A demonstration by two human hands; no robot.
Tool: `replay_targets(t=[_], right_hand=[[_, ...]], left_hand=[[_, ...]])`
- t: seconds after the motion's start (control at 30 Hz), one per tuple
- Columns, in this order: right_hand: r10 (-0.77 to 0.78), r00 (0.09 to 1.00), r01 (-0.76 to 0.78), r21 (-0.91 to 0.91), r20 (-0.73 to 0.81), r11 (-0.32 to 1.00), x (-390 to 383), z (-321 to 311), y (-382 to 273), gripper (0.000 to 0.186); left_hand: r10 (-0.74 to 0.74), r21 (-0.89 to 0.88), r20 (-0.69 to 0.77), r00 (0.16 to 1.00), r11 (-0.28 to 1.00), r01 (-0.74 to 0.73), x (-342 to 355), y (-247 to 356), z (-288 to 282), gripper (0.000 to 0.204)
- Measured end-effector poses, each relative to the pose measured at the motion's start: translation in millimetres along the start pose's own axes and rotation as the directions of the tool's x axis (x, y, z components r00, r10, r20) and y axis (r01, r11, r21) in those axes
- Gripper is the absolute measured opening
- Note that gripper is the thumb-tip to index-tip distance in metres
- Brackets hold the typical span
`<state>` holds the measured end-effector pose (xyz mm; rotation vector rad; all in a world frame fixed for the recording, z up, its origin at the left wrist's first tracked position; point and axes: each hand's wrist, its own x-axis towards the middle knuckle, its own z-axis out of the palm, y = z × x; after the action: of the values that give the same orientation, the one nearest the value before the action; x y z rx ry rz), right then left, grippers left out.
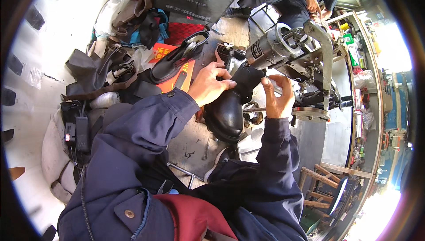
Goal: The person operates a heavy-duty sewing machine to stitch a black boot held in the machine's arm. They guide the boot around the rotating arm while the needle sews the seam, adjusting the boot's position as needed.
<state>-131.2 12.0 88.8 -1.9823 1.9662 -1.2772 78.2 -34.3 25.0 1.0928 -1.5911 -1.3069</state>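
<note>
A black leather boot (225, 113) hangs in front of me, toe toward me, with its shaft up at the head of a hand-cranked shoe-stitching machine (269, 48). My left hand (211, 84) grips the boot's left side with bent fingers, thumb lying over the upper. To the right of the boot, my right hand (279, 99) is closed, thumb raised against the fingers. A small pale piece shows between them, too little to name. Just below the machine's arm sits a round metal wheel (311, 114). The boot's far opening is partly hidden by the machine.
Another black boot (179, 57) lies on an orange-red box (182, 78) at the left. Bags and leather pieces (95, 70) are heaped beyond. Another person (305, 0) sits at the back. Wooden stool (323, 188) and cluttered shelves (376, 121) stand at the right.
</note>
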Motion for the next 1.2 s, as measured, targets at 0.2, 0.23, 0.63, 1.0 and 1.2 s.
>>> replay_targets(t=[0.2,0.23,0.63,1.0,1.2], right_hand=[[0.133,0.988,-0.147,0.243,0.074,0.959,7.6,25.4,25.4,0.036],[0.124,0.987,-0.144,0.224,0.098,0.964,8.0,26.0,28.0,0.036],[0.122,0.992,-0.127,0.188,0.038,0.974,12.4,32.5,17.8,0.038],[0.357,0.934,-0.357,0.013,0.004,0.934,-40.4,-69.0,69.1,0.018],[0.627,0.769,-0.595,-0.502,-0.126,0.628,-89.4,-117.9,179.0,0.054]], left_hand=[[-0.033,0.023,-0.006,0.999,0.999,0.033,-1.2,2.5,0.8,0.024],[-0.018,0.028,-0.009,1.0,0.999,0.018,-1.5,2.7,0.5,0.023],[-0.058,0.081,0.025,0.998,0.995,0.055,-1.5,6.8,0.0,0.023],[0.017,0.013,0.033,0.999,1.0,-0.017,-1.5,4.3,1.0,0.018],[-0.068,-0.164,0.019,0.998,0.984,0.07,-4.0,1.4,10.1,0.017]])
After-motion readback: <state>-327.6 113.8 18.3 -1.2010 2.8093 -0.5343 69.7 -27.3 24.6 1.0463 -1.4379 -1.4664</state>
